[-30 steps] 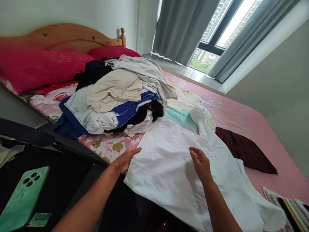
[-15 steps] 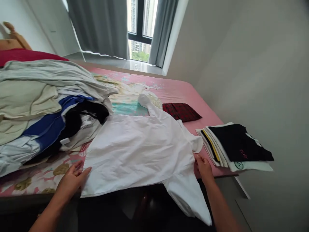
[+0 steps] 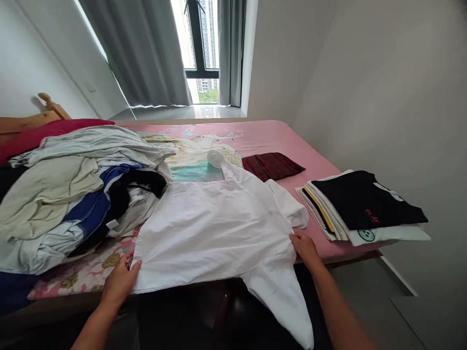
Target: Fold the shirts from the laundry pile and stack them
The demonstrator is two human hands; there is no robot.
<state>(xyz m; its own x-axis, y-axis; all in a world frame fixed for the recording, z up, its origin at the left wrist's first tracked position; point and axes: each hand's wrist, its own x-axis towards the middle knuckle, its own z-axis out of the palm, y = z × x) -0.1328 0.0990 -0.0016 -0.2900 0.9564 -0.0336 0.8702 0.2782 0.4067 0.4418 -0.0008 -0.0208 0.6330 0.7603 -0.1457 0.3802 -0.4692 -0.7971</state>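
Observation:
A white short-sleeved shirt (image 3: 211, 233) lies spread sideways over the bed's near edge, with soft wrinkles across its body. One sleeve hangs down over the edge at the front right. At the shirt's left end, my left hand (image 3: 119, 281) grips the hem, thumb on top and fingers partly hidden beneath. My right hand (image 3: 307, 250) pinches the fabric at the right end, near the shoulder between the two sleeves.
A heaped pile of clothes (image 3: 54, 194) covers the bed's left side. A folded red plaid garment (image 3: 273, 165) lies beyond the shirt. Folded clothes topped by a black shirt (image 3: 359, 199) are stacked on the right of the pink bed (image 3: 262, 138). A dark seat-like surface (image 3: 182, 311) is below the edge.
The camera view has tilted up and shifted. Both hands stay at the two ends of the white shirt, which lies nearly the same, its hanging sleeve slightly lower in view.

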